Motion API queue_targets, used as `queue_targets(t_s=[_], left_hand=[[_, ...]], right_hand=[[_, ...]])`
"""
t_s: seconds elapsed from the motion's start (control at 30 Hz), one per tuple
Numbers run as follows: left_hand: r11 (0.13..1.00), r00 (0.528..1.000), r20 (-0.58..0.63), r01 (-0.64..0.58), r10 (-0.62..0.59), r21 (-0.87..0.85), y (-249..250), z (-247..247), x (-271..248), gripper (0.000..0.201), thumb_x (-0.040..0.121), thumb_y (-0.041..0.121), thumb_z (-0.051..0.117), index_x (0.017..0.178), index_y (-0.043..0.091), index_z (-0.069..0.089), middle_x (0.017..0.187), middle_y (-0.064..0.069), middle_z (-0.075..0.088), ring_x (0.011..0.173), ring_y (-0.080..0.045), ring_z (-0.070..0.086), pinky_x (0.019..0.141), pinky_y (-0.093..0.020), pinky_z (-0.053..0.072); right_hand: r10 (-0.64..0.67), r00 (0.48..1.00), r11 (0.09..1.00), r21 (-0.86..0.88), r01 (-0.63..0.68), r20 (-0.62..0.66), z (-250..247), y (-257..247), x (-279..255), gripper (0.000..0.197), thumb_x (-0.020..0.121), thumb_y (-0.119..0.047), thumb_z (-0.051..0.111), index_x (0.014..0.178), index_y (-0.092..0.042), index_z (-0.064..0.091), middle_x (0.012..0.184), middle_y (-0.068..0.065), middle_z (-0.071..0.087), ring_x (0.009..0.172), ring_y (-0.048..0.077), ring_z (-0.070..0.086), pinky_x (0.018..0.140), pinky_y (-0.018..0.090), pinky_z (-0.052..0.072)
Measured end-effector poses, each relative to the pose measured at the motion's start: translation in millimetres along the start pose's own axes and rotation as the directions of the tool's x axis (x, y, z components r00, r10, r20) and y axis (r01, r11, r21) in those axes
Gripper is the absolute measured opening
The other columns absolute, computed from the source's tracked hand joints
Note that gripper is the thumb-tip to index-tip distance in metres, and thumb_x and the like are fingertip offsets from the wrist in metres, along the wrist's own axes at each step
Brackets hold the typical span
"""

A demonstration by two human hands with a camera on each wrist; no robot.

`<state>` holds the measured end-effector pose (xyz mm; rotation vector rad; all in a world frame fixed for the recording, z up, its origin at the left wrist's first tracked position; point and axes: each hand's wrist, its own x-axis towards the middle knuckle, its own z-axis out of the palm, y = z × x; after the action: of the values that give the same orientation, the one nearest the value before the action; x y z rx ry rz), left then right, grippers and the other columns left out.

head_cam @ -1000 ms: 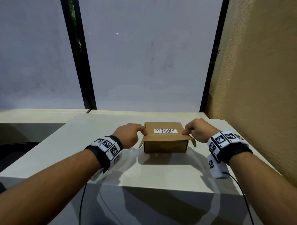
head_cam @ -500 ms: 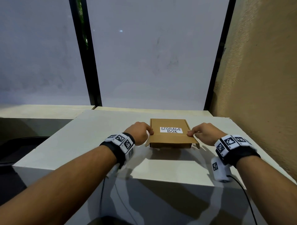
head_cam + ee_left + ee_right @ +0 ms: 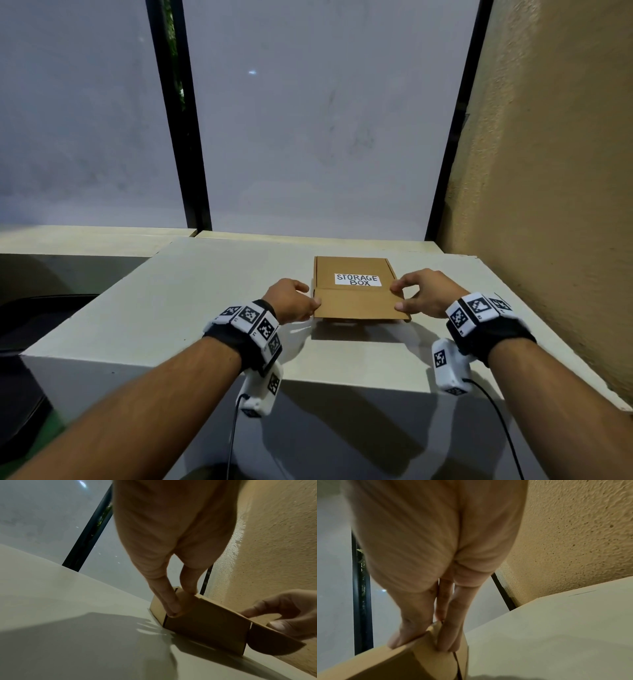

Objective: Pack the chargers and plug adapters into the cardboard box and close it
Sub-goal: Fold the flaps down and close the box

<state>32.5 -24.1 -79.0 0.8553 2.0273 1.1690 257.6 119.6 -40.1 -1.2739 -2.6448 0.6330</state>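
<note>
White table (image 3: 171, 308), closing step: your left hand (image 3: 291, 301) and right hand (image 3: 421, 294) both pinch the cardboard box (image 3: 356, 305) lid's front corners; tuck the front flap next.

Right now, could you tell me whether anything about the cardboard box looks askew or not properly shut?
Yes: the cardboard box has a rounded side flap sticking out at its right front corner, untucked, beside the right hand.
</note>
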Motion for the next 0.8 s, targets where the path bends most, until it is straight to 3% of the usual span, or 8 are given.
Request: queue_targets(t_s=[0.13,0.3,0.37,0.43,0.57,0.6,0.7,0.8], left_hand=[[1.000,1.000,0.018,-0.001,0.002,-0.021,3,-1,0,0.050,0.084,0.014,0.072,0.128,0.004,0.050,0.102,-0.012,0.068,0.084,-0.021,0.070,0.079,-0.030,0.058],[0.981,0.998,0.035,-0.066,0.060,0.185,-1,0,6,0.063,0.081,0.021,0.075,0.136,0.011,0.045,0.100,-0.007,0.073,0.094,-0.022,0.070,0.090,-0.038,0.056],[0.908,0.986,0.061,-0.166,0.154,0.386,5,-2,5,0.073,0.081,0.025,0.075,0.143,0.017,0.038,0.116,-0.007,0.066,0.106,-0.023,0.065,0.098,-0.036,0.050],[0.783,0.962,0.099,-0.265,0.254,0.563,14,-4,4,0.080,0.078,0.027,0.077,0.146,0.022,0.035,0.133,-0.007,0.052,0.118,-0.023,0.055,0.102,-0.034,0.044],[0.565,0.933,0.200,-0.343,0.300,0.750,29,-6,10,0.069,0.075,0.026,0.080,0.137,0.020,0.050,0.149,-0.001,0.036,0.134,-0.023,0.039,0.110,-0.037,0.036],[0.536,0.932,0.210,-0.343,0.294,0.772,32,-5,12,0.066,0.073,0.026,0.081,0.133,0.020,0.054,0.149,0.000,0.038,0.134,-0.023,0.040,0.108,-0.040,0.038],[0.490,0.936,0.204,-0.326,0.285,0.809,38,-5,17,0.063,0.067,0.028,0.085,0.124,0.022,0.058,0.135,-0.002,0.054,0.118,-0.027,0.054,0.094,-0.041,0.048],[0.446,0.930,0.194,-0.323,0.311,0.835,38,-3,22,0.061,0.067,0.029,0.085,0.122,0.025,0.057,0.123,-0.002,0.059,0.107,-0.026,0.059,0.083,-0.037,0.049]], right_hand=[[-0.007,1.000,1.000,-0.021,0.007,-0.007,2,2,3,0.041,0.077,-0.028,0.078,0.117,-0.029,0.065,0.125,-0.005,0.060,0.106,0.017,0.060,0.092,0.030,0.044],[-0.069,0.997,0.994,-0.092,0.067,-0.019,6,0,10,0.048,0.073,-0.023,0.082,0.116,-0.025,0.061,0.123,-0.005,0.057,0.093,0.011,0.055,0.087,0.023,0.042],[-0.104,0.995,0.981,-0.163,0.104,0.012,8,-1,14,0.062,0.070,-0.023,0.084,0.124,-0.024,0.055,0.126,-0.003,0.050,0.095,0.013,0.055,0.088,0.023,0.043],[-0.127,0.991,0.965,-0.225,0.134,0.047,6,-3,20,0.079,0.065,-0.026,0.087,0.133,-0.022,0.046,0.137,-0.002,0.041,0.109,0.018,0.055,0.093,0.028,0.045],[-0.109,0.982,0.909,-0.385,0.160,0.151,1,-6,33,0.113,0.064,-0.037,0.086,0.151,-0.019,0.016,0.161,-0.004,0.005,0.142,0.022,0.028,0.112,0.036,0.032],[-0.109,0.978,0.894,-0.413,0.175,0.177,2,-7,36,0.113,0.065,-0.038,0.085,0.151,-0.018,0.015,0.161,-0.002,0.006,0.143,0.023,0.026,0.113,0.036,0.030],[-0.116,0.976,0.891,-0.416,0.184,0.183,3,-11,43,0.105,0.061,-0.039,0.087,0.145,-0.018,0.027,0.147,0.004,0.039,0.132,0.025,0.042,0.109,0.036,0.034],[-0.143,0.978,0.887,-0.420,0.194,0.151,3,-9,47,0.106,0.054,-0.045,0.089,0.142,-0.019,0.035,0.136,0.001,0.050,0.124,0.023,0.048,0.104,0.035,0.039]])
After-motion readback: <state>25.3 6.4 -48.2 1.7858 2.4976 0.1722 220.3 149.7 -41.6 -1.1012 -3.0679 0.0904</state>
